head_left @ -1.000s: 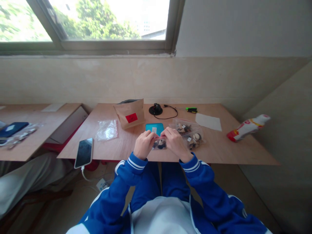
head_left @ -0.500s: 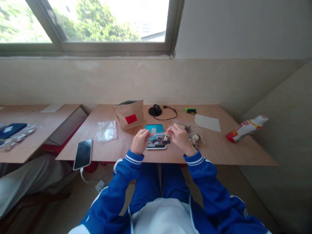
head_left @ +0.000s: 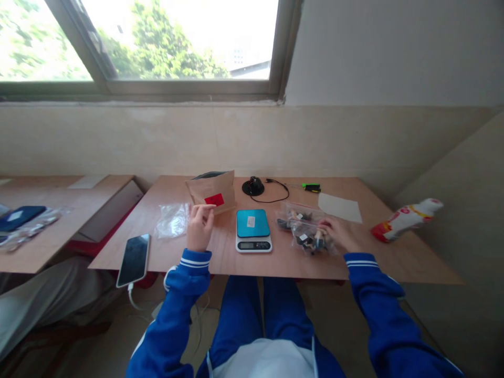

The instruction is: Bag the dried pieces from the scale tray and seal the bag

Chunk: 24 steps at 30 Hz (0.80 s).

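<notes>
My right hand (head_left: pixel 339 232) pinches the upper right edge of a clear zip bag (head_left: pixel 311 239), which rests low over the table. Dark and light small pieces and a white label show inside it. Behind that bag, partly covered, lies another clear bag (head_left: pixel 289 216) of similar pieces. My left hand (head_left: pixel 200 228) hovers with loosely bent fingers, nothing visible in them, in front of the brown paper bag (head_left: pixel 220 189) with a red label. Between my hands stands a digital scale (head_left: pixel 254 231) with a blue top and nothing on it. Left of my left hand lie flat clear plastic bags (head_left: pixel 172 220).
A phone (head_left: pixel 134 260) on a white cable overhangs the front left table edge. Farther back are a black round stand (head_left: pixel 253 186) with a cable, a green-black tool (head_left: pixel 311 187) and white paper (head_left: pixel 339 207). A red-white bottle (head_left: pixel 405 219) stands right. Someone's leg (head_left: pixel 51 294) shows left.
My hands have moved apart from above the scale. The right carried the zip bag rightward and down over the other bag; the left let go and moved left. The view has tilted slightly up.
</notes>
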Available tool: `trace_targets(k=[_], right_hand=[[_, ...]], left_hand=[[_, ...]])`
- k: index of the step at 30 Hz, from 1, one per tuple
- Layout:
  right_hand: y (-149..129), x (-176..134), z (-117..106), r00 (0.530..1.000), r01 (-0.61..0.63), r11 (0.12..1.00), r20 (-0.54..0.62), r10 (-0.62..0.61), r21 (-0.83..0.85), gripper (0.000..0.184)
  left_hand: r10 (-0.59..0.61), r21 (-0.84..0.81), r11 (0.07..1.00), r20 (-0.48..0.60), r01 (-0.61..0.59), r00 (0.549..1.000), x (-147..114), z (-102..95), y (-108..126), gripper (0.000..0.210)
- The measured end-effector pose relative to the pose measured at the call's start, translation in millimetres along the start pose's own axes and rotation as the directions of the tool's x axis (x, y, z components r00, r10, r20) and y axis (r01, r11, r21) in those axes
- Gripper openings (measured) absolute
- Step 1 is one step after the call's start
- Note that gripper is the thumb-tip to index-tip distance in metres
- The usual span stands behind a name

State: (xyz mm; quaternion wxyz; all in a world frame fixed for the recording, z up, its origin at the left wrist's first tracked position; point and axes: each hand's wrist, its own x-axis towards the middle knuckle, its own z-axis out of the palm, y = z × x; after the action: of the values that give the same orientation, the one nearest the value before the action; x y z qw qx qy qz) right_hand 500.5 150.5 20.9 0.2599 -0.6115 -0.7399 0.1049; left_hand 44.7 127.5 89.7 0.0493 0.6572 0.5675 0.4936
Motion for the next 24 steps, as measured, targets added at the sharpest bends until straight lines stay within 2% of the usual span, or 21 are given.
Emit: trace_targets(k=[3, 5, 9, 12, 15, 18, 20, 22, 23, 24], right_hand=[[4.9, -0.7, 11.2, 1.0, 0.007, 1.0, -0.02, -0.006, 0.007, 0.018], [5.9, -1.5, 14.9, 0.999, 0.014, 1.0, -0.031, -0.013, 0.009, 0.02], [3.9, 0.9, 14.3, 0.993, 0.019, 0.997, -0.116, -0.029, -0.081, 0.026], [-16.4, 8.6, 11.4, 0.983, 0.039, 0.987, -0.173, -0.066, -0.158, 0.029], [-61.2, 22.3, 7.2, 0.974, 0.107, 0.988, -0.188, -0.126, -0.108, 0.027], [-126.5, 43.0, 2.0, 0.96, 0.236, 0.968, -0.176, -0.218, 0.089, 0.023], [-175.0, 61.0, 1.4, 0.936, 0.344, 0.9, -0.171, -0.307, 0.268, 0.022], [-220.2, 82.0, 6.9, 0.902, 0.425, 0.785, -0.143, -0.407, 0.451, 0.024], [-239.4, 93.1, 12.4, 0.868, 0.462, 0.724, -0.093, -0.488, 0.513, 0.027], [-255.5, 104.1, 19.6, 0.815, 0.483, 0.678, 0.0, -0.58, 0.554, 0.03]], left_hand=[[-0.006, 0.007, 1.0, -0.088, 0.007, 0.996, 26.3, -11.3, -5.8, 0.02], [0.02, 0.029, 0.999, -0.109, -0.017, 0.994, 43.1, -15.1, -10.8, 0.024], [0.088, 0.09, 0.992, -0.023, -0.085, 0.996, 70.0, -7.8, -25.0, 0.038], [0.122, 0.126, 0.984, 0.07, -0.13, 0.99, 82.4, 7.9, -34.9, 0.046], [0.116, 0.153, 0.98, 0.091, -0.129, 0.989, 85.4, 21.5, -39.8, 0.045], [0.109, 0.114, 0.987, 0.053, -0.114, 0.993, 76.1, 27.0, -39.4, 0.027], [0.138, 0.054, 0.989, 0.043, -0.141, 0.989, 63.3, 27.9, -37.2, 0.02], [0.179, 0.01, 0.984, 0.031, -0.18, 0.983, 47.3, 28.6, -34.3, 0.019], [0.199, 0.002, 0.98, 0.014, -0.199, 0.98, 38.9, 29.1, -32.8, 0.018], [0.215, 0.003, 0.977, -0.013, -0.215, 0.976, 30.6, 29.6, -31.5, 0.017]])
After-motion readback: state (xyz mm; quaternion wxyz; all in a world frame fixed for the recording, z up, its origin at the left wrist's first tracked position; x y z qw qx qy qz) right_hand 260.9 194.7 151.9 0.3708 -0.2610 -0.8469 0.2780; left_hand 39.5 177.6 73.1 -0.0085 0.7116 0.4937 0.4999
